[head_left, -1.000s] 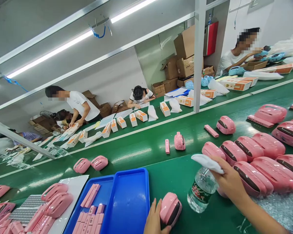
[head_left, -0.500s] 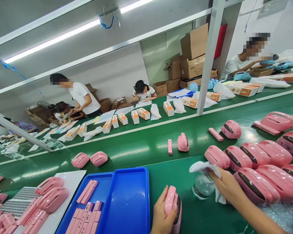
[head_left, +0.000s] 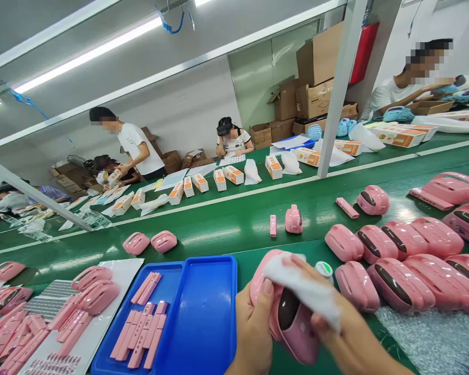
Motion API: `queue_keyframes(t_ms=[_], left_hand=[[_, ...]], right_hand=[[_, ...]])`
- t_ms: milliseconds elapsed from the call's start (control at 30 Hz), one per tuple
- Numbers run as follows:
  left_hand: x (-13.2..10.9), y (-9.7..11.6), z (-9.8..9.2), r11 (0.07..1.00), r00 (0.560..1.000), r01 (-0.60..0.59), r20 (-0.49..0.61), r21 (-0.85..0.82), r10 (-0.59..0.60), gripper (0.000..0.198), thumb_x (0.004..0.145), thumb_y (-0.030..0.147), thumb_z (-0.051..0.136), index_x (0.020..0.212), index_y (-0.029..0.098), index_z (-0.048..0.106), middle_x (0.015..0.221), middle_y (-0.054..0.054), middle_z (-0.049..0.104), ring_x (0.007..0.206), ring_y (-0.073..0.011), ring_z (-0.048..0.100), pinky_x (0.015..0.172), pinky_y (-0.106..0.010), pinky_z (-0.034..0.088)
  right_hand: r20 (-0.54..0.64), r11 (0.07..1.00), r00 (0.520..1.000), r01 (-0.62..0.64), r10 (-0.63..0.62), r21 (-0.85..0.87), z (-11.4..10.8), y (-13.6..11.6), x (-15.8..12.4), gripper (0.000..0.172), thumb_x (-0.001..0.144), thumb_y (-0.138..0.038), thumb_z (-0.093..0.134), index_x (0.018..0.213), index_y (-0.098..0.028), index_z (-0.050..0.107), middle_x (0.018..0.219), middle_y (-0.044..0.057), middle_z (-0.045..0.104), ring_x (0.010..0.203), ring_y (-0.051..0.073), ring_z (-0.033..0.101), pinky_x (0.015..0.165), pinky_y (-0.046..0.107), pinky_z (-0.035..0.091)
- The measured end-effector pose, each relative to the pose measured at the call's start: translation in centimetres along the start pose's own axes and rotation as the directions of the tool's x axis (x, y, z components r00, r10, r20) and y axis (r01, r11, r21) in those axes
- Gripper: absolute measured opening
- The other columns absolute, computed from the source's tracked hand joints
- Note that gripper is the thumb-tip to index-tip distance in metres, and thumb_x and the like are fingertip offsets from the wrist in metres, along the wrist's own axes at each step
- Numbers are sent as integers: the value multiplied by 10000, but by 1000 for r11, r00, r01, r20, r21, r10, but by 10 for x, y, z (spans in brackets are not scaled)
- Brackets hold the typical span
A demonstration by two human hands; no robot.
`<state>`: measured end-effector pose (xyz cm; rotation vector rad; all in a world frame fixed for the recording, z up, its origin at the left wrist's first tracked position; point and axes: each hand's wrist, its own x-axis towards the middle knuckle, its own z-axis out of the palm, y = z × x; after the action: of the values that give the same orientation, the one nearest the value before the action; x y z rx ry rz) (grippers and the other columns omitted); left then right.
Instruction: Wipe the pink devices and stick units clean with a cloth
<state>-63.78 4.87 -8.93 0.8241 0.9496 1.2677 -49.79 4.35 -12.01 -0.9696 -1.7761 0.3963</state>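
Observation:
My left hand (head_left: 256, 323) is closed round a pink plastic housing (head_left: 268, 265) with a dark glossy window, tilted above the green bench. Pressed against the top of that housing is a folded white wipe (head_left: 297, 278), gripped by my right hand (head_left: 336, 317); both are a little blurred. Just beyond the right hand stands a small container with a green-and-white top (head_left: 324, 270), its lower part hidden. Rows of similar pink housings (head_left: 400, 284) stand to the right. On the left, a blue tray (head_left: 207, 307) holds several slim pink bars (head_left: 140, 333) in its left part.
Loose pink parts lie on a white sheet (head_left: 89, 333) at far left. Bubble wrap (head_left: 426, 338) lies at the lower right. Across the green belt (head_left: 219, 229), orange-and-white boxes (head_left: 273, 166) line the far bench, where several people sit or stand. A slanted metal post (head_left: 336, 94) rises from the bench.
My right hand has brought the wipe leftward from the clear container onto the pink housing. My left hand has lifted the housing; the pink bar seen against it earlier is out of sight.

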Motion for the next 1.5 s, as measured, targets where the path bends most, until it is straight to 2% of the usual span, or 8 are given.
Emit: queue_keyframes(t_ms=[100,267,433,567,833,1233,1367,1500], left_hand=[[-3,0,2,1000,999,17,35,-23,-16,358,804,380,592,1068,148,661,894,-85,706,853,-206,631,772,-294,481],[-14,5,10,998,1000,15,-27,-58,-16,326,811,356,587,1054,155,669,879,-77,707,862,-204,631,753,-280,493],[-19,12,19,994,997,-70,-29,83,73,337,781,382,617,1014,146,678,868,-73,706,825,-204,630,756,-291,494],[-20,15,20,986,993,-91,-65,137,100,386,767,436,615,1008,141,678,910,-87,708,843,-222,635,794,-318,492],[-23,18,21,963,985,-172,44,205,167,474,785,485,570,1098,135,633,993,-107,692,947,-257,612,850,-347,483],[-21,19,19,956,988,-152,52,251,143,480,777,505,568,1104,161,640,1020,-98,690,961,-279,609,827,-335,487],[-26,21,22,967,980,-195,67,166,186,549,753,534,586,1135,142,625,1032,-117,685,958,-282,611,860,-359,470],[-34,30,27,986,988,-150,57,76,145,627,649,619,634,1049,139,683,953,-135,706,1005,-333,594,845,-383,484]], right_hand=[[149,914,919,384,-364,-130,2,-3,-7,523,917,-306,442,1406,-162,324,1363,96,462,1281,248,372,1098,395,234],[109,993,992,66,-55,-97,-12,1,-3,521,959,-385,259,1443,-198,217,1411,83,398,1219,234,464,982,343,437],[211,944,942,294,-259,-151,-14,-13,-3,563,944,-384,314,1448,-161,196,1440,102,343,1306,263,326,1067,426,307],[133,981,988,101,-79,-167,-11,-14,0,538,955,-410,265,1449,-211,187,1440,62,354,1308,231,331,1060,404,327],[164,976,983,113,-83,-184,-18,-18,2,544,961,-380,249,1456,-182,142,1462,87,300,1332,221,270,1067,393,311],[269,914,922,341,-279,-220,-18,-22,5,589,928,-355,379,1431,-96,213,1453,131,313,1358,265,203,1118,454,153],[96,997,995,2,-9,77,-17,-9,1,522,921,-337,391,1413,-202,284,1431,86,373,1293,259,362,1036,393,367],[99,747,915,-378,391,546,-21,2,-5,584,836,-543,497,1348,-276,408,1219,70,603,1095,283,572,814,342,550]])
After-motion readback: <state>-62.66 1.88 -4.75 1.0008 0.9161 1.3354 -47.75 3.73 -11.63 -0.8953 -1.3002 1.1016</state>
